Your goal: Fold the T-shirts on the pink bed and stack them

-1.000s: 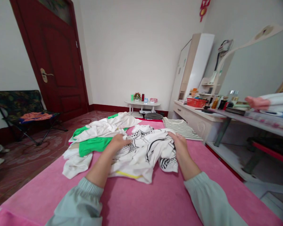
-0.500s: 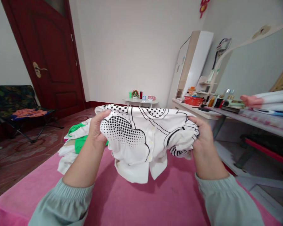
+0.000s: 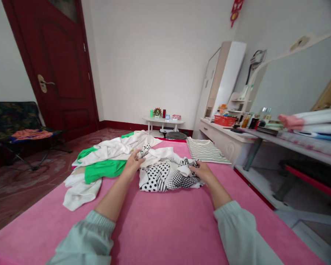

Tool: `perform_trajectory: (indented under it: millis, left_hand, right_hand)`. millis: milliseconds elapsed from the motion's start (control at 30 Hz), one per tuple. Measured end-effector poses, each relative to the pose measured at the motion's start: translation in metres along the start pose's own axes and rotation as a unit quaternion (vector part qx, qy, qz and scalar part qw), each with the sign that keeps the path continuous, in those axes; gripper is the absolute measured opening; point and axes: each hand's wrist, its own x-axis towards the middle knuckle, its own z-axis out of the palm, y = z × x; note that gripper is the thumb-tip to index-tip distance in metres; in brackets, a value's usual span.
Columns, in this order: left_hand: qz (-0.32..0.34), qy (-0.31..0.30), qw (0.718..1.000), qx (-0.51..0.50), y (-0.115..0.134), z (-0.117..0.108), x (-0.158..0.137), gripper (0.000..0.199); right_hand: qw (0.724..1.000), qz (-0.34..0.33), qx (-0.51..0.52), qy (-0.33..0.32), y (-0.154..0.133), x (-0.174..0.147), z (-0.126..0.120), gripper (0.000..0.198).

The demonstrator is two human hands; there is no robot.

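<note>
A white button-up shirt with black dots, stripes and cartoon outlines (image 3: 162, 173) lies crumpled on the pink bed cover (image 3: 165, 224). My left hand (image 3: 132, 163) pinches its left side, close to a dotted sleeve. On the other side, the fingers of my right hand (image 3: 202, 171) are closed on the bunched striped part of the shirt. To the left is a loose heap of clothes, with a white garment (image 3: 118, 147) over a green one (image 3: 107, 171). Beyond my right hand, a striped shirt (image 3: 206, 150) lies flat and folded.
A dressing table (image 3: 223, 134) with a red basket (image 3: 225, 120) and bottles stands at the right, near a shelf with folded cloths (image 3: 314, 121). A small white table (image 3: 163, 120) is at the far wall. A folding chair (image 3: 24, 129) stands left, near the door (image 3: 63, 73).
The shirt has gone from being held up stretched between both hands to lying on the bed, farther forward. My hands moved down with it, and the folded striped shirt has come into sight.
</note>
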Motion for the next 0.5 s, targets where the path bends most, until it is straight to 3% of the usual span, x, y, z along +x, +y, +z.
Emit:
perform_trajectory:
  millis: [67, 133, 200, 267, 367, 433, 500]
  left_hand:
    - [0.01, -0.016, 0.997, 0.075, -0.008, 0.004, -0.001, 0.062]
    - [0.024, -0.033, 0.988, 0.147, -0.011, 0.009, -0.003, 0.062]
    - [0.043, -0.046, 0.976, 0.211, -0.013, 0.012, -0.007, 0.063]
    - [0.062, -0.053, 0.961, 0.262, -0.015, 0.015, -0.013, 0.066]
    - [0.084, -0.062, 0.943, 0.314, -0.015, 0.016, -0.022, 0.07]
    - [0.096, -0.073, 0.931, 0.345, -0.013, 0.016, -0.026, 0.073]
    - [0.101, -0.089, 0.911, 0.389, -0.011, 0.016, -0.027, 0.076]
  right_hand:
    - [0.99, -0.028, -0.136, 0.017, 0.004, -0.002, -0.003, 0.012]
    - [0.971, -0.033, -0.222, 0.083, -0.001, -0.006, -0.006, 0.015]
    - [0.959, -0.055, -0.23, 0.159, -0.01, -0.011, -0.006, 0.023]
    - [0.956, -0.118, -0.186, 0.192, -0.017, -0.015, 0.001, 0.032]
    - [0.965, -0.186, -0.143, 0.12, -0.017, -0.021, 0.02, 0.056]
    - [0.97, -0.165, -0.176, 0.042, -0.011, -0.023, 0.031, 0.072]
    - [0.967, -0.129, -0.219, 0.008, -0.004, -0.022, 0.033, 0.065]
